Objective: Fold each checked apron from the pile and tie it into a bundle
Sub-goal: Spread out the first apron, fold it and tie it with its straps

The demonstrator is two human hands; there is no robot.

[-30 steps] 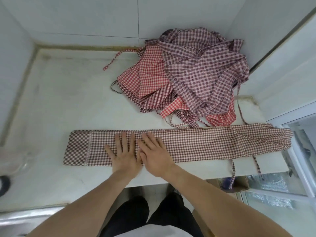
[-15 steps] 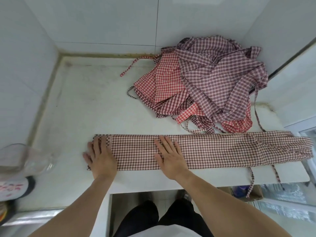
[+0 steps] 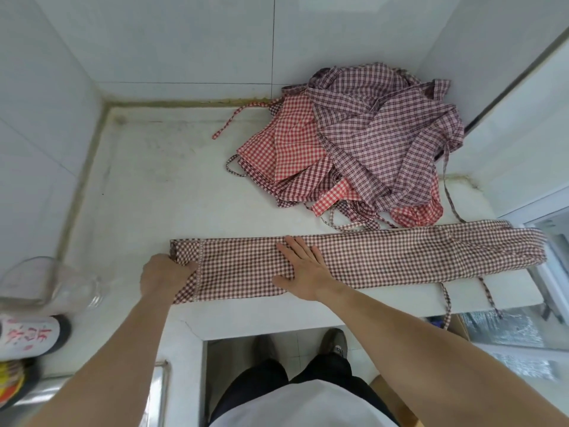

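A brown-and-white checked apron (image 3: 385,260), folded into a long narrow strip, lies across the front of the white counter (image 3: 147,192). My left hand (image 3: 163,272) grips the strip's left end, fingers curled under the hem, which is lifted a little. My right hand (image 3: 303,266) presses flat on the strip near its middle, fingers spread. The strip's right end hangs past the counter's right edge, and its ties (image 3: 446,303) dangle over the front. Behind it lies the pile of checked aprons (image 3: 369,143), red and purple-brown.
Tiled walls close the counter at the back and left. A clear glass jug (image 3: 49,282) and a bottle with red characters (image 3: 27,337) stand at the left front. A glass-fronted cabinet (image 3: 548,272) borders the right side. My legs stand in the gap below the counter.
My left hand slid from the middle of the strip to its left end, then curled round it and lifted the hem. My right hand stayed flat near the middle.
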